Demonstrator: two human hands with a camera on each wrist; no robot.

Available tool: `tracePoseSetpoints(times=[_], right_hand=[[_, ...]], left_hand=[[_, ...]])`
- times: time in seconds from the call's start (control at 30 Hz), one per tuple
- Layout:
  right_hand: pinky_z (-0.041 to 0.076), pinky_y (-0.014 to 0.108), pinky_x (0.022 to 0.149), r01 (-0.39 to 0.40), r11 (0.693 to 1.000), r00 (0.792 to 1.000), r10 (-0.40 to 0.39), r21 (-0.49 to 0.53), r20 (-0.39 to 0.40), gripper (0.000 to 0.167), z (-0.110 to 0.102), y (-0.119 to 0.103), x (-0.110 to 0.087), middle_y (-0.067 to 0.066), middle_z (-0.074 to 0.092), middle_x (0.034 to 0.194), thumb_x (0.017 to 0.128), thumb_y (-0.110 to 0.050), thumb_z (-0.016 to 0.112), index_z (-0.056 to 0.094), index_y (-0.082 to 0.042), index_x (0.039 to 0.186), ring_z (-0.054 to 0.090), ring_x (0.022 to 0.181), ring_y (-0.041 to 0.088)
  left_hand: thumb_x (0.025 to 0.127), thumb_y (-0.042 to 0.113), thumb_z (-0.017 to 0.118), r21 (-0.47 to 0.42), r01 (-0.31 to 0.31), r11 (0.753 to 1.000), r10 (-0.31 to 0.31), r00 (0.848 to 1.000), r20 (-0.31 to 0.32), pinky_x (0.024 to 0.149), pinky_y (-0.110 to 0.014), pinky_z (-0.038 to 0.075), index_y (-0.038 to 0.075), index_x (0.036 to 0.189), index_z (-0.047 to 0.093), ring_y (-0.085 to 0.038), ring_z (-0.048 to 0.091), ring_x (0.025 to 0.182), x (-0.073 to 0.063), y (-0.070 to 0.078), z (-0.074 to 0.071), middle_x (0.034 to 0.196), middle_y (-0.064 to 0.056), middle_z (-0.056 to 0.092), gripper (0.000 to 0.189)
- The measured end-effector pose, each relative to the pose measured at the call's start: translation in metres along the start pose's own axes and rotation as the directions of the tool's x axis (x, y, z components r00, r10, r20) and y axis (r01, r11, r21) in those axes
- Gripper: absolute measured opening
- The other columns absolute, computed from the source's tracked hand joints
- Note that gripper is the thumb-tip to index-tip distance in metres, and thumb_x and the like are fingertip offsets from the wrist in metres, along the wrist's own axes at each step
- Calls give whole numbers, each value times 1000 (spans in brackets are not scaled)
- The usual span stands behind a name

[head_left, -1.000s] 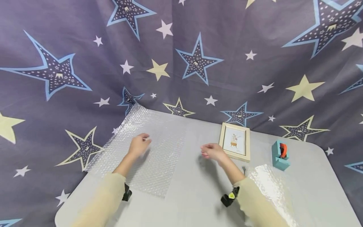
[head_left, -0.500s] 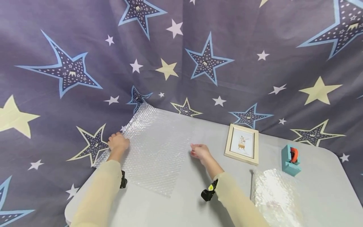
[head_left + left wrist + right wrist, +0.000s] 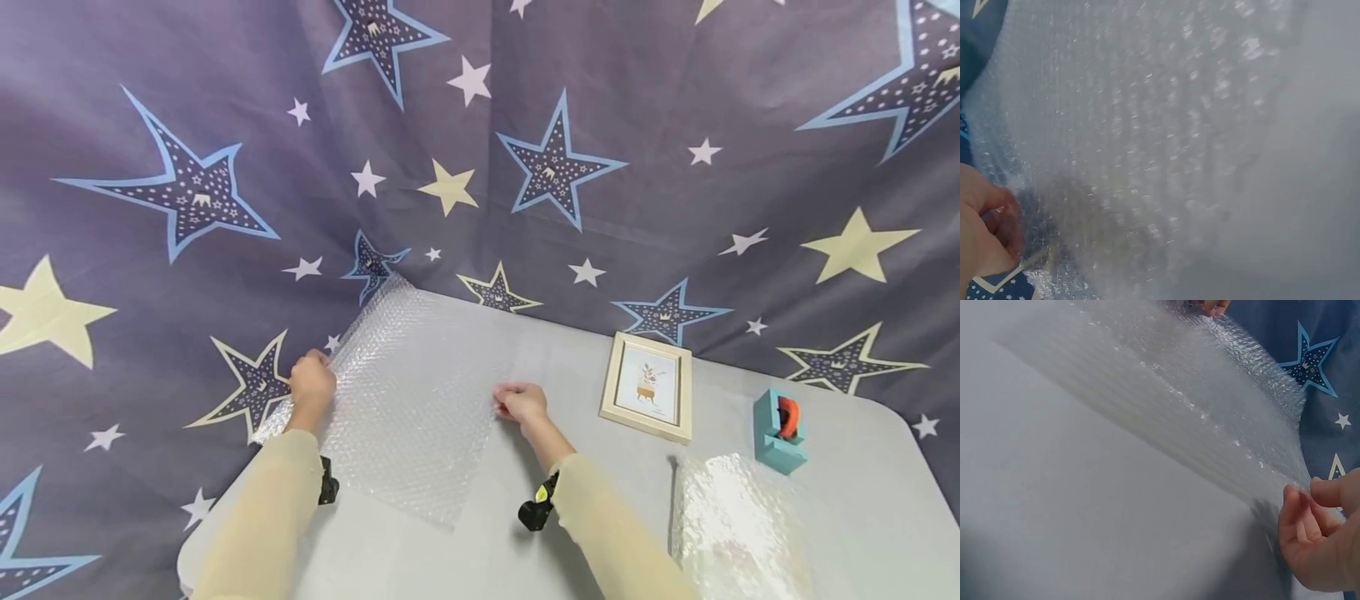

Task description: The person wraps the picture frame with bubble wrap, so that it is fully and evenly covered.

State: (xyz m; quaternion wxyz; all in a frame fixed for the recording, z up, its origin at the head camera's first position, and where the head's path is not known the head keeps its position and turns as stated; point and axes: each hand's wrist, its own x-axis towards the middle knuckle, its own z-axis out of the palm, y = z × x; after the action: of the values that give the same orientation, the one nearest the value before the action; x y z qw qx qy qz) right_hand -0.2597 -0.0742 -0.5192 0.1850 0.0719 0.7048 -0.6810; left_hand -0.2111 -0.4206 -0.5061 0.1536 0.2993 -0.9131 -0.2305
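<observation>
A clear sheet of bubble wrap (image 3: 412, 408) is spread over the left part of the white table, its far left corner against the curtain. At its left edge my left hand (image 3: 311, 383) grips the sheet; in the left wrist view its curled fingers (image 3: 1009, 215) meet the plastic. My right hand (image 3: 522, 403) pinches the opposite edge between thumb and fingers, as the right wrist view shows. There the wrap (image 3: 1179, 406) stands a little off the table along that side, with a shadow below.
A wooden picture frame (image 3: 647, 387) lies right of my right hand. Farther right stands a teal tape dispenser (image 3: 778, 433) with an orange roll. A shiny bubble-wrapped package (image 3: 735, 525) lies near the front right. A starry curtain (image 3: 480, 150) hangs behind the table (image 3: 375, 550).
Both hands came from above the table to the sheet's two side edges and took hold of them. The left hand moved left. The head view has turned slightly left.
</observation>
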Motion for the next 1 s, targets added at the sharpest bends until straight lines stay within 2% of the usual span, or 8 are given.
tracePoseSetpoints(times=[0.1,0.2,0.3,0.5,0.67,0.83,1.0], right_hand=[[57,18,54,-14,1000,999,13,-26,-40,25,-4,0,-1,-1,63,68,86,-4,69,65,9,107,58,54,4],[59,21,56,-23,1000,998,22,-20,-56,21,-11,4,1,1,63,67,84,0,69,65,10,103,59,53,6],[60,22,56,-45,999,998,45,-6,-33,16,-17,6,0,1,64,64,83,5,67,63,11,98,60,52,6],[61,23,60,-86,996,996,86,-9,9,13,-36,8,-9,1,63,63,84,7,65,60,10,96,63,54,7],[62,26,63,-101,995,995,101,8,3,14,-46,8,-16,2,64,66,84,7,65,59,9,97,64,56,8],[62,26,63,-97,995,995,97,33,0,12,-51,10,-19,2,64,65,86,6,64,59,8,96,65,55,9],[60,21,58,-106,993,993,108,46,-36,17,-55,13,-20,3,65,64,86,5,65,59,11,100,65,54,7]], left_hand=[[89,3,43,-111,-13,994,9,999,-34,83,-56,50,-1,94,54,-48,61,95,-3,4,5,98,-28,64,13],[90,3,45,-175,-5,984,-4,999,-51,84,-53,50,-1,94,55,-44,61,95,-4,7,9,97,-26,65,12],[91,3,48,-226,-1,974,-15,998,-66,87,-51,49,-2,97,57,-42,61,95,-3,10,12,99,-25,65,12],[90,0,51,-326,-45,944,17,996,-85,86,-45,50,-4,98,60,-37,61,91,2,19,15,97,-25,64,13],[90,2,56,-346,-48,937,18,996,-90,83,-39,50,-2,96,61,-32,61,89,13,33,15,94,-22,65,10],[90,3,57,-345,-81,935,55,995,-84,80,-40,49,-4,98,63,-34,60,88,22,47,16,94,-23,65,12],[87,0,53,-339,-82,937,66,996,-57,90,-45,48,-5,95,65,-36,62,86,23,58,21,92,-26,67,15]])
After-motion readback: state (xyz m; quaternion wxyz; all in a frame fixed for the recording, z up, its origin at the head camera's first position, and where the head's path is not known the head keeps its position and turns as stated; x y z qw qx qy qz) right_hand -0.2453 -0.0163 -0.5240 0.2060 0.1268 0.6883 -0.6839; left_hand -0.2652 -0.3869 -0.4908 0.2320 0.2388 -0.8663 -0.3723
